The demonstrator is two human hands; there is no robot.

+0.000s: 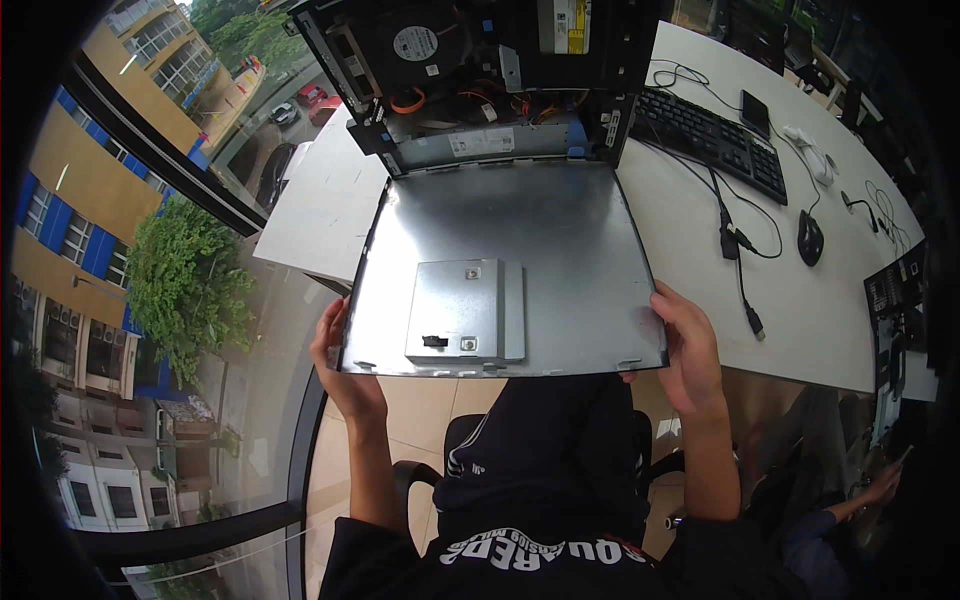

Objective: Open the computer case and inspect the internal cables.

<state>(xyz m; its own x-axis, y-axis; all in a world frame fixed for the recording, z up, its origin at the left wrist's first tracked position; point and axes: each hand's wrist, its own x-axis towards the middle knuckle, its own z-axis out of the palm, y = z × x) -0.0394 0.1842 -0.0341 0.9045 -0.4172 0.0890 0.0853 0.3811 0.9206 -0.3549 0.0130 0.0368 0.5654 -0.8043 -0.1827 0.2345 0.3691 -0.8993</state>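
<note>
Between my two hands is a wide metal side panel (570,260) of a computer case, its inner face up. A raised metal plate with a small black latch (435,342) sits on that face. My left hand (345,350) grips the panel's near left corner, and my right hand (688,345) grips its near right corner; some fingers are hidden beneath. Just beyond the panel's far edge stands the open computer case (490,145), with a fan (415,43), cables and a metal power supply showing inside. Whether the panel touches the case, I cannot tell.
The white table (820,310) carries a black keyboard (710,140), a mouse (810,238), a phone (755,113) and loose cables (728,240) on the right. A window frame (190,175) runs along the left. At the lower right is another person's hand (882,484).
</note>
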